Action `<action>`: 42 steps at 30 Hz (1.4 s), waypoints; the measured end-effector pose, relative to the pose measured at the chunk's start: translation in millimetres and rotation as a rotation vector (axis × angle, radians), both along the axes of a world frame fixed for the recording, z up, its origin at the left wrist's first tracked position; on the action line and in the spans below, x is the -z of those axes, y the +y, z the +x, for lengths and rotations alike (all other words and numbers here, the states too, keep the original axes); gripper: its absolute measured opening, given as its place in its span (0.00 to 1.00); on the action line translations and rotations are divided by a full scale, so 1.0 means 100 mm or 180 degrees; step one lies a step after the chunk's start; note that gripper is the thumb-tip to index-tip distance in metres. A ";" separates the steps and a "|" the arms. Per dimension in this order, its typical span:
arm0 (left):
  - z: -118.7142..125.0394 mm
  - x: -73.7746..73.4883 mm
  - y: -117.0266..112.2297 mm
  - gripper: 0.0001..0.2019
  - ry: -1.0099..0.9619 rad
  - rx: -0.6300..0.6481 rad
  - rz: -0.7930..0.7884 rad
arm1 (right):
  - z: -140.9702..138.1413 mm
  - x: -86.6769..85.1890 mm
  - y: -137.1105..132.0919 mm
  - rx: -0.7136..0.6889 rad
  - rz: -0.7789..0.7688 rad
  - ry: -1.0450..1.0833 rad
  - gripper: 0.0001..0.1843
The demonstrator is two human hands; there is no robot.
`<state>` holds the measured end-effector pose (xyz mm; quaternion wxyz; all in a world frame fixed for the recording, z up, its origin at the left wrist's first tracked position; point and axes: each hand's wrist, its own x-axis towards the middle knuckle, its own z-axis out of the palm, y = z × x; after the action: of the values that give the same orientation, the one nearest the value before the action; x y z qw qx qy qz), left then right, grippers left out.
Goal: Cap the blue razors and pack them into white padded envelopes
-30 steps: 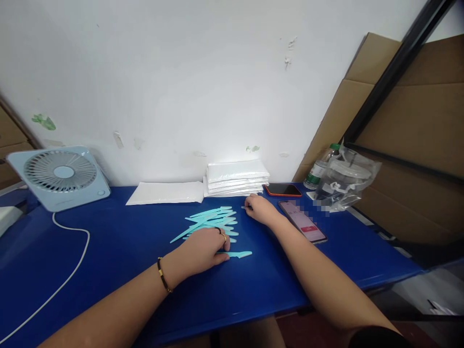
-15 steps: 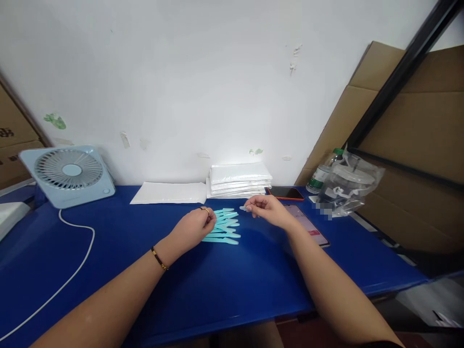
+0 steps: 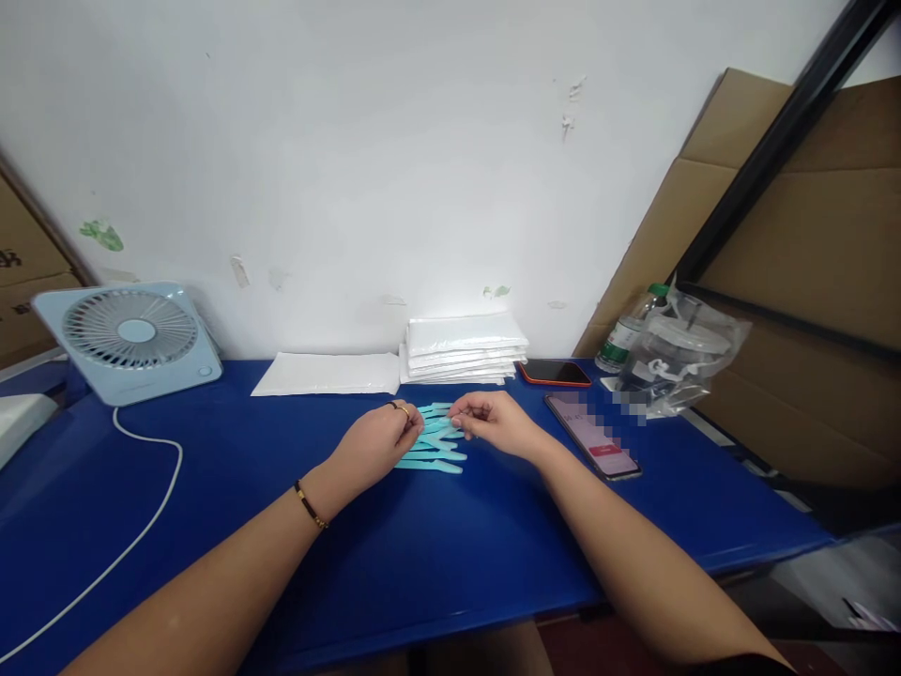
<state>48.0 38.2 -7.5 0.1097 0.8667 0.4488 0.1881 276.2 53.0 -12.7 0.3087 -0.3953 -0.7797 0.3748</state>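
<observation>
Several thin turquoise eyebrow razors (image 3: 431,466) lie side by side on the blue table, blade ends pointing right. Over their handle ends, my left hand (image 3: 376,441) is closed in a pinch on one razor (image 3: 437,424), though the fingers hide most of its handle. My right hand (image 3: 496,424) meets that razor's blade end from the right, thumb and fingertips pinched together. The small clear blade cap between those fingertips is now mostly covered by them.
White padded mailers (image 3: 465,338) are stacked by the wall, with one flat mailer (image 3: 328,373) to their left. A blue fan (image 3: 133,338) with a white cable stands left. Two phones (image 3: 555,373), a bottle (image 3: 623,338) and a bagged cup (image 3: 676,361) are at right.
My right hand has moved left and slightly down, bringing the clear cap from beside the razors to the held razor's blade end. My left hand has barely moved.
</observation>
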 end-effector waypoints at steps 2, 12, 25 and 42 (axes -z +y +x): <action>-0.07 0.03 0.04 0.15 0.0174 -0.0003 -0.0046 | -0.02 0.02 0.00 0.0026 0.0369 -0.0302 0.17; -0.18 0.06 0.11 0.32 0.0859 0.0025 -0.0434 | -0.11 0.10 0.00 -0.0255 0.0841 -0.1596 0.51; 0.11 0.22 -0.03 0.06 0.0886 0.0235 0.0118 | -0.34 0.02 -0.19 -0.0377 0.1424 -0.2486 0.12; 0.48 -0.02 -0.17 0.07 -0.2165 0.0079 -0.0520 | -0.68 -1.06 -0.35 -0.0359 0.1736 -0.1039 0.17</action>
<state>96.2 21.2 -5.1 0.3242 0.7482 0.3895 0.4283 208.6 17.7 93.3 0.2529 -0.3091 -0.9113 0.1003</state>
